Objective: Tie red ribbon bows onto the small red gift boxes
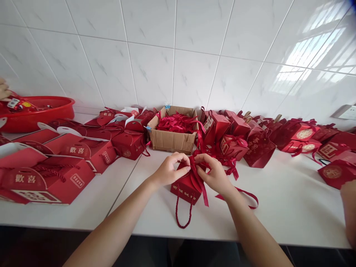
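A small red gift box (185, 189) with gold lettering sits on the white table in front of me, its twisted cord handle (183, 225) hanging down the near side. Across its top runs a dark red ribbon (204, 194), one tail falling over the right front. My left hand (174, 168) pinches the ribbon from the left, thumb and forefinger together. From the right, my right hand (213, 170) also has its fingertips closed on the ribbon, close to the left fingers. The exact knot between the fingertips is partly hidden. Another ribbon length lies under my right forearm.
Behind the box stands a cardboard carton (174, 142) full of red ribbons (178, 123). Red boxes (75, 178) crowd the left, with more tied boxes (233, 148) along the wall at right. A red basin (52, 102) and another person's hand (3, 89) are far left; another person's arm (349, 207) reaches in at right.
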The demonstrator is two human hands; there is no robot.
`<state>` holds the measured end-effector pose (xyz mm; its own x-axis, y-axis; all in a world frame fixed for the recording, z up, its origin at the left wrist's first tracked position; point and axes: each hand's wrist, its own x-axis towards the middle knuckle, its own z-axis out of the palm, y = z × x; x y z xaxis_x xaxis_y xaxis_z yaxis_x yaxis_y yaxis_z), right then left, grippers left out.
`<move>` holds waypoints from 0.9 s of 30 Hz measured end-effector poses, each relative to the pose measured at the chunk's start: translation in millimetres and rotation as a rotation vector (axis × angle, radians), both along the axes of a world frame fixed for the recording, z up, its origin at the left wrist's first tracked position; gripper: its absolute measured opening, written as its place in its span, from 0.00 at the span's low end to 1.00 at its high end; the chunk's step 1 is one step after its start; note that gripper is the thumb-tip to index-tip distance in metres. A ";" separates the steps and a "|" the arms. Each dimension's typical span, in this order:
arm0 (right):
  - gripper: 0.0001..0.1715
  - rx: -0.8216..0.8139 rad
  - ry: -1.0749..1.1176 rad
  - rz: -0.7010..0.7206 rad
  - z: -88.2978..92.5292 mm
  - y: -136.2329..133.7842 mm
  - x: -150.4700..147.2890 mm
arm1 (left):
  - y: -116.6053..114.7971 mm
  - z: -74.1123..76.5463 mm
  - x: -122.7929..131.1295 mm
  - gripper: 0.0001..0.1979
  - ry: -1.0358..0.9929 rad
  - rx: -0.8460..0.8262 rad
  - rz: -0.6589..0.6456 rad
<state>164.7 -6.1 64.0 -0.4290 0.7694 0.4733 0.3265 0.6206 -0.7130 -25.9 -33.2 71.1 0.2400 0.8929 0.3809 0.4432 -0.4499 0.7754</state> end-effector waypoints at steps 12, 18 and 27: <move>0.18 -0.127 -0.001 0.028 17.2 0.7 23.8 | 3.1 0.6 -1.3 0.08 -0.003 -0.059 -0.035; 0.37 -0.215 -0.114 0.122 18.7 9.8 36.6 | 3.0 1.3 2.4 0.08 -0.067 -0.043 -0.077; 0.24 -0.365 0.140 0.145 12.6 7.4 7.3 | 1.3 1.5 5.2 0.08 -0.093 -0.146 -0.156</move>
